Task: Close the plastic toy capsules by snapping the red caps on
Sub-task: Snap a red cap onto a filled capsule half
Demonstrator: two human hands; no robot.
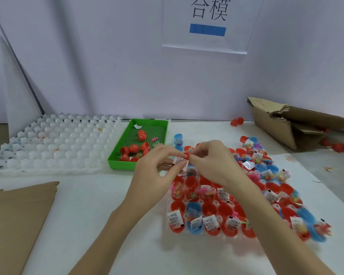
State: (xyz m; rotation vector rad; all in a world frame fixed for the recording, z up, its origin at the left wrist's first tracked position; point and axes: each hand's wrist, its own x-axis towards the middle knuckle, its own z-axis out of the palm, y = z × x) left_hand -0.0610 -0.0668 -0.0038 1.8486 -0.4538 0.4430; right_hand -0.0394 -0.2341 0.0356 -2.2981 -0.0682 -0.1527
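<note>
While the left hand (157, 167) and right hand (211, 161) pinch a small printed paper slip (179, 160) and a red cap edge above the clear tray (234, 238) on the table, open red and blue plastic capsule halves (211, 208) sit below: likely light, thin, smooth, slightly springy; best gripped by the rim, pressed squarely.

Both forearms are bare up to the frame's edge, no sleeves showing; the left hand (157, 169) and right hand (213, 161) wear nothing.
</note>
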